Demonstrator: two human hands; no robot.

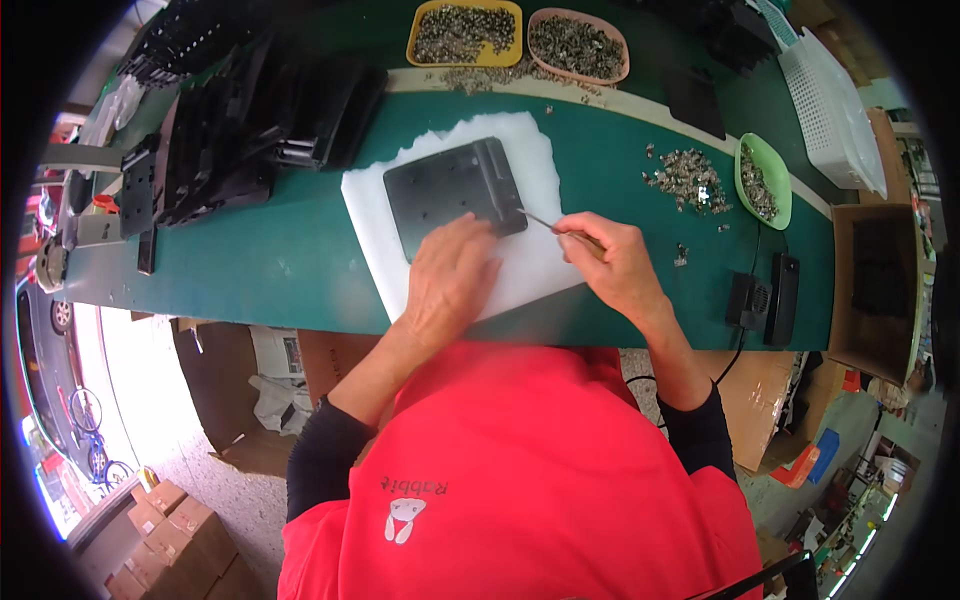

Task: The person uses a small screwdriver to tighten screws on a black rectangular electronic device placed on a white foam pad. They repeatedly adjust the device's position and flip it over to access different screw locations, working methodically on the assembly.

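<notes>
A flat black plastic housing (435, 187) with a raised bar along its right side lies on a white foam sheet (540, 262). My left hand (450, 275), smeared by motion, lies over the housing's near edge with fingers stretched out. Between the thumb and fingers of my right hand (622, 262) is a slim metal tool (541, 219) that looks like tweezers. Its tip points left and reaches the right edge of the housing, near the raised bar. Whether the tip holds a small part is too small to tell.
Stacked black plastic parts (250, 130) stand at the left. Small metal pieces fill a yellow tray (412, 50), a pink tray (622, 72) and a green bowl (783, 190); more lie in a loose pile (688, 180). A white basket (830, 115) stands far right, above a corded black device (748, 300).
</notes>
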